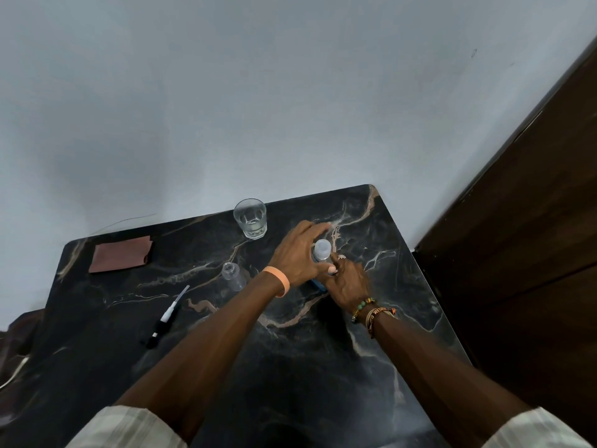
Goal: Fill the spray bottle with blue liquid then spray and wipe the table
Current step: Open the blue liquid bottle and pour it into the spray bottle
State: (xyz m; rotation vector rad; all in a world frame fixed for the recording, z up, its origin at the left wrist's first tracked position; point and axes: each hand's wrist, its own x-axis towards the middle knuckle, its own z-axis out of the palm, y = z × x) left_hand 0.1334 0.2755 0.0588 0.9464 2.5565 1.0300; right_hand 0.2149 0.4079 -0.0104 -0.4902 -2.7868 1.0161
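A bottle of blue liquid [320, 253] with a pale cap stands right of the middle of the dark marble table [323, 367]. My left hand [298, 252] curls around the bottle's upper part near the cap. My right hand [347, 281] grips its lower body from the right, hiding most of the blue part. An empty clear spray bottle [233, 275] with no top stands left of my hands. Its black and white spray head [164, 321] with a dip tube lies flat further left. A brown cloth [121, 253] lies folded at the far left.
A drinking glass [250, 218] with a little clear liquid stands at the table's back edge, close to my left hand. A pale wall rises behind the table. A dark wooden door [523, 237] stands to the right of the table.
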